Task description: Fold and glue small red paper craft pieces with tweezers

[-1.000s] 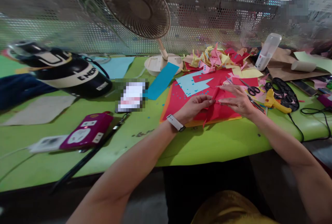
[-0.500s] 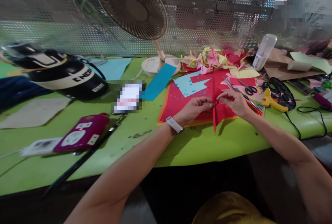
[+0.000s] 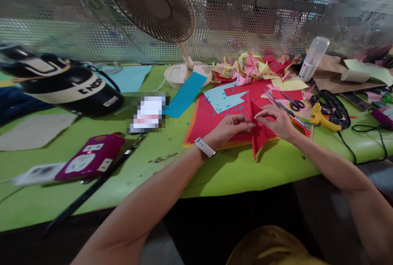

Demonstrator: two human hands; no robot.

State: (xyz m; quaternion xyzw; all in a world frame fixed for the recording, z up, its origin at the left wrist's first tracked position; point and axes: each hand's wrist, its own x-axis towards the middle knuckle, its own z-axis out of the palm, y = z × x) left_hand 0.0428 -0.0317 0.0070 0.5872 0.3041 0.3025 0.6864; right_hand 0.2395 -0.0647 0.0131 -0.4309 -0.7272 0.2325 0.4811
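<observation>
Between my two hands is a folded red paper piece with pointed ends, held above a stack of red sheets. My left hand, with a white watch band at the wrist, pinches its left side between thumb and fingers. On the other side my right hand grips it near the middle with bent fingers. A light blue paper with a notched edge and small blue dots lies on the stack just behind. Beside my right hand rest scissors with orange handles.
A yellow glue gun, black-handled scissors and a clear bottle are to the right. Crumpled paper scraps and a fan stand behind. Leftward are a phone, a purple power strip and a large black bottle.
The red paper has turned more upright, its lower point now hanging toward the table edge. My right fingers, stretched out earlier, have closed in on it. The view has shifted slightly.
</observation>
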